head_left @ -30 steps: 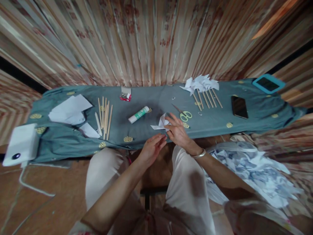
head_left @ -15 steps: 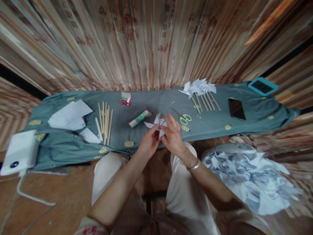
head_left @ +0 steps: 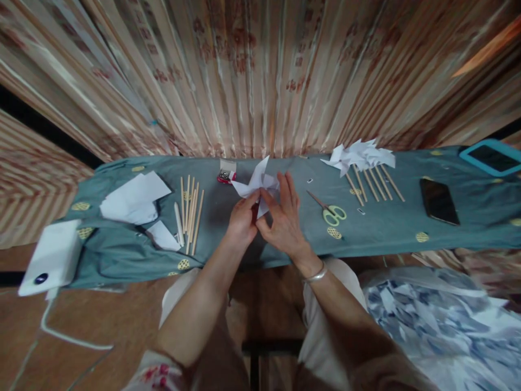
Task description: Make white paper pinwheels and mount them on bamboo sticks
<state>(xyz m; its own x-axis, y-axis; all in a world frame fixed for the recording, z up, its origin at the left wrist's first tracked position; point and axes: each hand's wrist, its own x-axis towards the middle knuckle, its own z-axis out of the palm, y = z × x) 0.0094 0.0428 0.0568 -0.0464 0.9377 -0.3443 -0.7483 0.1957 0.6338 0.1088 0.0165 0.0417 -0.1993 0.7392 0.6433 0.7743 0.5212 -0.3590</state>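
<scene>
A white paper pinwheel [head_left: 257, 180] is held up over the middle of the cloth-covered table. My left hand [head_left: 243, 221] is closed on its lower left part, thumb near the centre. My right hand [head_left: 284, 220] pinches near the centre from the right, its other fingers stretched upward. What lies behind the paper between my fingertips is hidden. Behind the pinwheel to the left sits a small red box [head_left: 226, 172] of metal pins. Green-handled scissors [head_left: 328, 209] lie to the right of my right hand.
Several wooden sticks [head_left: 191, 217] and white paper sheets [head_left: 134, 198] lie left. Finished pinwheels on sticks [head_left: 362, 157], a black phone [head_left: 439, 201] and a blue-framed device [head_left: 492, 157] are right. A white box with a cable [head_left: 51, 258] stands far left; a bag of paper scraps [head_left: 443, 320] is below right.
Both hands have raised the pinwheel off the table towards me, and it looks larger. The glue stick seen earlier is now hidden behind my hands and the paper. The view has shifted left.
</scene>
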